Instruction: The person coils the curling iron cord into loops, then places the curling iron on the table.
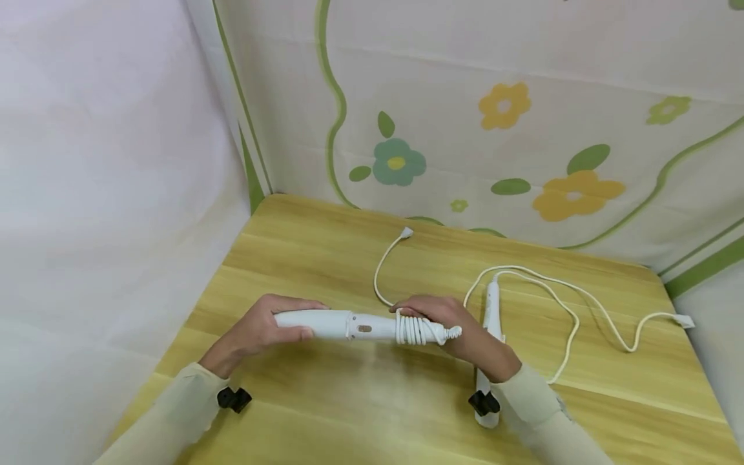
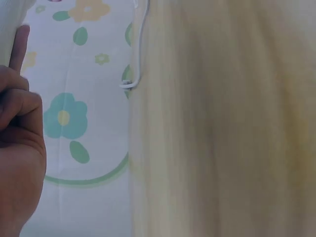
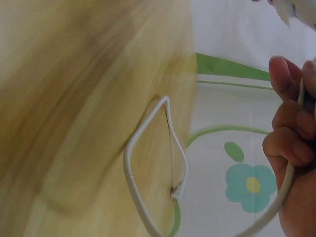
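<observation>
A white hair straightener point(image 1: 325, 323) is held level above the table, with several turns of its white cord point(image 1: 411, 330) wound round the narrower end. My left hand point(image 1: 273, 325) grips the wide end, thumb in front and fingers behind. At the wound end, my right hand point(image 1: 444, 316) pinches the cord, as the right wrist view shows: the cord point(image 3: 285, 190) runs between the curled fingers point(image 3: 291, 148) and thumb. From there its free length trails to a plug point(image 1: 407, 232) on the table near the back edge. The left wrist view shows only part of my left hand point(image 2: 22, 148).
A second white hair straightener point(image 1: 492, 310) lies on the wooden table point(image 1: 279, 413), partly hidden by my right forearm. Its loose cord point(image 1: 572, 287) loops rightward to a plug point(image 1: 684, 321). A flower-printed curtain point(image 1: 453, 148) hangs behind the table, with white cloth point(image 1: 116, 161) along the left.
</observation>
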Available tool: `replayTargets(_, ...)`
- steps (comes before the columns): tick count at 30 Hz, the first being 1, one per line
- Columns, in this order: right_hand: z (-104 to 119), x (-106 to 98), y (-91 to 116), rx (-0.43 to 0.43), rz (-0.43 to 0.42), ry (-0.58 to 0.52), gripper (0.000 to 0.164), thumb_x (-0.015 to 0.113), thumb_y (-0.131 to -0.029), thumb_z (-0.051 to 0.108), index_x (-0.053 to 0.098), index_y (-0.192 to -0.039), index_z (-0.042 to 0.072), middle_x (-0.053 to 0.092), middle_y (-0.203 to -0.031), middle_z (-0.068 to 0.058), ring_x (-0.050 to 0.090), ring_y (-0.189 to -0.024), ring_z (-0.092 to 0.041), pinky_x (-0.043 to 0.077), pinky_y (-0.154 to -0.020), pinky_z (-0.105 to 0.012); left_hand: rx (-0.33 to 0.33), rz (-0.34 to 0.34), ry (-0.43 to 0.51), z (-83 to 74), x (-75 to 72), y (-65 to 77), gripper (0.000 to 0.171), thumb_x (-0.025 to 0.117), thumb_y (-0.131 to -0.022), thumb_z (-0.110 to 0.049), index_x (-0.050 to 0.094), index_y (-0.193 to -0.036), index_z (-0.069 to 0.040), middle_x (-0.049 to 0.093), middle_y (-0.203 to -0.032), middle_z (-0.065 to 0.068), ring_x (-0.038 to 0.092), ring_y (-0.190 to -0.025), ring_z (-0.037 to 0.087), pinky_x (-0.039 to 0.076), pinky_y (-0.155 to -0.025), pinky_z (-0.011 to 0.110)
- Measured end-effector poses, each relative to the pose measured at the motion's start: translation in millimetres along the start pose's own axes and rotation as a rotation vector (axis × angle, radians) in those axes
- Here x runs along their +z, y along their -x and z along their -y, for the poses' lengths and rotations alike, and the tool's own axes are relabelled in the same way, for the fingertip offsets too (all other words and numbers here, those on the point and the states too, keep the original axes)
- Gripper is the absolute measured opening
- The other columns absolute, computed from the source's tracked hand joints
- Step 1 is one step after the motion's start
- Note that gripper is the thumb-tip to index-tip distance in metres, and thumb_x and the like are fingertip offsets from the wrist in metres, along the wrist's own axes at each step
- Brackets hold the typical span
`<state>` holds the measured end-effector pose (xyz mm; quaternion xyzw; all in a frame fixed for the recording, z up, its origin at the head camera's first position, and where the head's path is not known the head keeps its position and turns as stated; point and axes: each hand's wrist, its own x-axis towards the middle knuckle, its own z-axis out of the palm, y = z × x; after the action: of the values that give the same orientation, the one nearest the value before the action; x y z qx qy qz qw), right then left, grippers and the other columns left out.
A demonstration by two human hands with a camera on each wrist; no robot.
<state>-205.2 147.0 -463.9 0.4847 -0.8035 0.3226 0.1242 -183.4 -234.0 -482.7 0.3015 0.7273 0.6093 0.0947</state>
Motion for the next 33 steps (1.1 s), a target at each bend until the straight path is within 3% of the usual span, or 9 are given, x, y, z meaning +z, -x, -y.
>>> replayTargets(2, 0.4, 7.4, -0.5, 0.018, -0.032, -0.033, 0.035, 0.076, -0.091, -0.012, 0.076, -0.120, 0.007, 0.083, -0.110, -0.006, 0.081, -0.097, -0.021, 0.065, -0.084, -0.035, 0.002, -0.015, -0.015, -2.9, -4.1, -2.4, 0.038, 0.079, -0.091, 0.007, 0.077, -0.129, 0.004, 0.080, -0.123, -0.010, 0.069, -0.087, 0.013, 0.060, -0.069, 0.031)
replayTargets(5, 0.7, 11.0, 4.7, 0.047, -0.069, -0.048, 0.055, 0.074, -0.074, -0.029, 0.076, -0.119, 0.004, 0.083, -0.110, -0.012, 0.081, -0.099, -0.027, 0.066, -0.086, -0.037, -0.010, -0.036, -0.042, -7.2, -2.6, -6.8, 0.038, 0.080, -0.092, 0.005, 0.077, -0.130, 0.001, 0.080, -0.122, -0.012, 0.068, -0.086, 0.013, 0.060, -0.069, 0.032)
replayTargets(9, 1.4, 9.1, 13.3, 0.087, -0.089, -0.049, 0.063, 0.067, -0.070, -0.035, 0.077, -0.120, 0.002, 0.083, -0.113, -0.014, 0.081, -0.103, -0.029, 0.064, -0.092, -0.033, -0.009, -0.055, -0.070, -12.7, 4.7, -12.6, 0.039, 0.083, -0.090, 0.004, 0.079, -0.129, -0.001, 0.081, -0.122, -0.011, 0.068, -0.083, 0.013, 0.059, -0.066, 0.033)
replayTargets(12, 2.2, 6.9, 18.4, 0.132, -0.095, -0.104, 0.056, 0.062, -0.079, -0.032, 0.077, -0.121, 0.002, 0.084, -0.106, -0.010, 0.081, -0.096, -0.020, 0.062, -0.089, -0.025, 0.027, -0.061, -0.096, -15.7, 9.9, -18.2, 0.040, 0.083, -0.088, 0.006, 0.079, -0.128, -0.001, 0.082, -0.121, -0.004, 0.068, -0.082, 0.013, 0.059, -0.066, 0.033)
replayTargets(15, 2.9, 6.2, 24.0, 0.203, -0.080, -0.204, 0.037, 0.060, -0.092, -0.024, 0.077, -0.108, 0.005, 0.080, -0.091, -0.003, 0.071, -0.081, -0.008, 0.056, -0.076, -0.019, 0.047, -0.073, -0.126, -17.3, 14.4, -23.8, 0.041, 0.084, -0.087, 0.006, 0.079, -0.127, -0.001, 0.083, -0.120, 0.006, 0.068, -0.081, 0.013, 0.059, -0.065, 0.033)
replayTargets(18, 3.2, 8.1, 27.9, 0.238, -0.065, -0.230, 0.026, 0.061, -0.102, -0.013, 0.070, -0.094, 0.009, 0.071, -0.080, 0.003, 0.056, -0.071, -0.003, 0.048, -0.067, -0.022, 0.025, -0.098, -0.146, -18.0, 18.7, -29.0, 0.041, 0.085, -0.088, 0.004, 0.080, -0.127, -0.002, 0.082, -0.120, 0.014, 0.068, -0.079, 0.014, 0.059, -0.062, 0.033)
replayTargets(26, 9.3, 3.7, 30.2, 0.233, -0.134, 0.094, 0.031, 0.069, -0.099, -0.004, 0.068, -0.077, 0.018, 0.065, -0.070, 0.012, 0.046, -0.064, 0.003, 0.043, -0.061, -0.018, -0.003, -0.141, -0.182, -22.7, 26.2, -41.4, 0.042, 0.086, -0.091, -0.001, 0.078, -0.132, -0.006, 0.079, -0.130, 0.017, 0.071, -0.087, 0.017, 0.061, -0.069, 0.033)
replayTargets(30, 12.4, -1.1, 33.2, 0.240, -0.109, 0.176, 0.032, 0.066, -0.108, 0.008, 0.065, -0.077, 0.018, 0.061, -0.065, 0.012, 0.042, -0.059, 0.005, 0.042, -0.057, -0.018, 0.024, -0.153, -0.218, -23.9, 31.1, -45.5, 0.043, 0.087, -0.091, -0.003, 0.079, -0.133, -0.009, 0.080, -0.129, 0.013, 0.073, -0.090, 0.016, 0.060, -0.072, 0.033)
replayTargets(33, 13.9, -4.0, 37.3, 0.245, -0.099, 0.207, 0.031, 0.064, -0.111, 0.014, 0.063, -0.080, 0.019, 0.057, -0.063, 0.014, 0.040, -0.056, 0.006, 0.040, -0.054, -0.017, 0.084, -0.168, -0.302, -24.5, 35.6, -49.8, 0.045, 0.089, -0.089, -0.005, 0.080, -0.132, -0.011, 0.081, -0.126, 0.010, 0.073, -0.091, 0.014, 0.060, -0.073, 0.031)
